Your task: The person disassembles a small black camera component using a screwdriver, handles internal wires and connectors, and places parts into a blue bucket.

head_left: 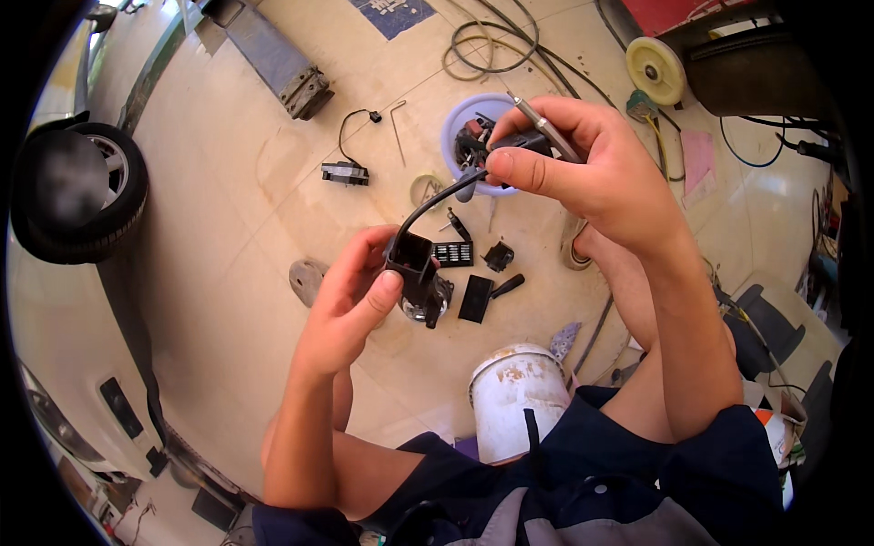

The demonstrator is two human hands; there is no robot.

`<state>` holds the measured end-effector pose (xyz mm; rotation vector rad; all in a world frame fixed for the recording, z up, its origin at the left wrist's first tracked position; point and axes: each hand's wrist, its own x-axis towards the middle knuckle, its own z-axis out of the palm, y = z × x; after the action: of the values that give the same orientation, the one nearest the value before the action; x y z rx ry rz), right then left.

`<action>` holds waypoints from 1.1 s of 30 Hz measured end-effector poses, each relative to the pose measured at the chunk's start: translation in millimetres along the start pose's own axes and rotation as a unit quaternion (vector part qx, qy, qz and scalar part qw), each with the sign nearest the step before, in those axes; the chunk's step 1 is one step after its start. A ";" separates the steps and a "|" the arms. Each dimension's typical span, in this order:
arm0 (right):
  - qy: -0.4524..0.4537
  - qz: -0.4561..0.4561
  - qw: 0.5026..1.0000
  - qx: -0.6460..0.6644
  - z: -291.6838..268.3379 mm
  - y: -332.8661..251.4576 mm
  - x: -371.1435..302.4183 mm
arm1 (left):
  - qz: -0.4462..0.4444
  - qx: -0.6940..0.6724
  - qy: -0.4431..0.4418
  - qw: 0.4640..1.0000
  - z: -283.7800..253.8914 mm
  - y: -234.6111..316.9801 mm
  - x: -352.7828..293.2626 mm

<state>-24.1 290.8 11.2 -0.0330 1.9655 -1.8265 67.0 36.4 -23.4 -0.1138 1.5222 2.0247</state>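
My left hand [350, 296] is closed around a black plastic housing [415, 255], its open hollow side facing up. From it a black cable [421, 211] curves up to my right hand [601, 159]. Between thumb and fingers there, I pinch the cable's end at a black part [525, 141], mostly covered by my fingers. The same hand also holds a slim metal pen-shaped screwdriver [539, 118], its tip pointing up and left. Below the housing, on the floor, lie a black bit case [453, 254], a small black bracket [498, 256], a flat black plate [475, 299] and a black-handled tool [508, 286].
A purple basin of tools [447, 136] stands beyond my hands. Left of it lie a hex key [398, 132], a tape roll [425, 190] and a cabled black unit [346, 173]. A white bucket [519, 400] stands between my legs; a wheel [114, 182] is far left.
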 end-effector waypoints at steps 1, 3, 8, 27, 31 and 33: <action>-0.005 0.015 1.000 -0.009 -1.4 -4.8 -0.7 | 0.037 0.002 -0.009 0.999 -2.4 -2.7 0.9; -0.017 0.044 0.998 -0.029 -4.8 -18.8 -2.5 | 0.044 -0.053 -0.013 0.998 -4.0 -0.8 -0.9; -0.077 0.025 0.997 -0.020 1.5 -2.7 -6.8 | -0.040 -0.061 0.007 0.997 3.8 12.1 -3.8; -0.142 0.175 0.974 0.032 15.4 3.6 -2.0 | -0.056 0.004 0.019 0.998 8.7 14.8 -2.2; -0.166 0.195 0.963 0.083 11.5 -3.3 -2.7 | -0.062 -0.057 -0.002 0.996 8.7 18.6 -3.9; -0.173 0.206 0.959 0.092 10.2 -2.4 -2.8 | -0.076 -0.063 -0.011 0.995 8.8 22.7 -4.9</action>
<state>-18.8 281.9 14.1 0.1016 1.4302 -1.5936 62.1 38.6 0.8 -0.2494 1.3306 1.9933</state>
